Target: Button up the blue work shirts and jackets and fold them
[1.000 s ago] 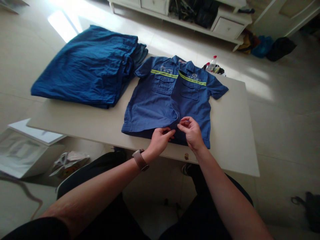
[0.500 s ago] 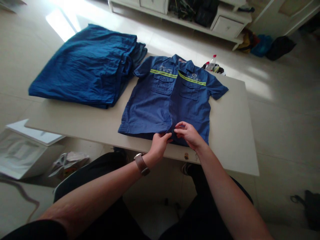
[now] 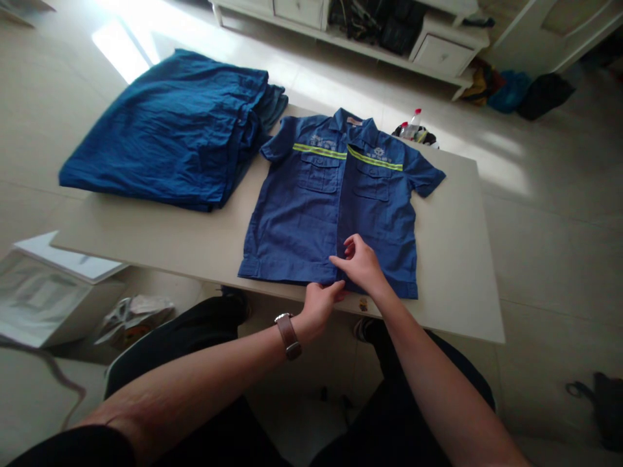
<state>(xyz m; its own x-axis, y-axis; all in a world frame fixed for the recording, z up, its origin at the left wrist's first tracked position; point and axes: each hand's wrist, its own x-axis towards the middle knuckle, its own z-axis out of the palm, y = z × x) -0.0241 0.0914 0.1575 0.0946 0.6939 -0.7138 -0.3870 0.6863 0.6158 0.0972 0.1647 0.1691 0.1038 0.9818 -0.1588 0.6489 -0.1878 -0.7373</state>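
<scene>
A blue short-sleeved work shirt (image 3: 302,214) with yellow reflective stripes lies flat, front up, on the pale table (image 3: 457,272). My left hand (image 3: 318,305), with a brown watch on the wrist, pinches the shirt's bottom hem at the front opening, near the table's front edge. My right hand (image 3: 360,264) rests just above it on the placket, fingers curled and pinching the fabric. The two hands almost touch.
A stack of folded blue garments (image 3: 170,130) covers the table's far left. Bottles (image 3: 411,124) stand beyond the far edge. A white box (image 3: 43,285) and a bag sit on the floor at left. A white cabinet (image 3: 438,48) and bags line the back.
The shirt's lower front was rumpled and open; now both panels lie flat and meet. Both hands slid down toward the hem, the left one to the table's edge.
</scene>
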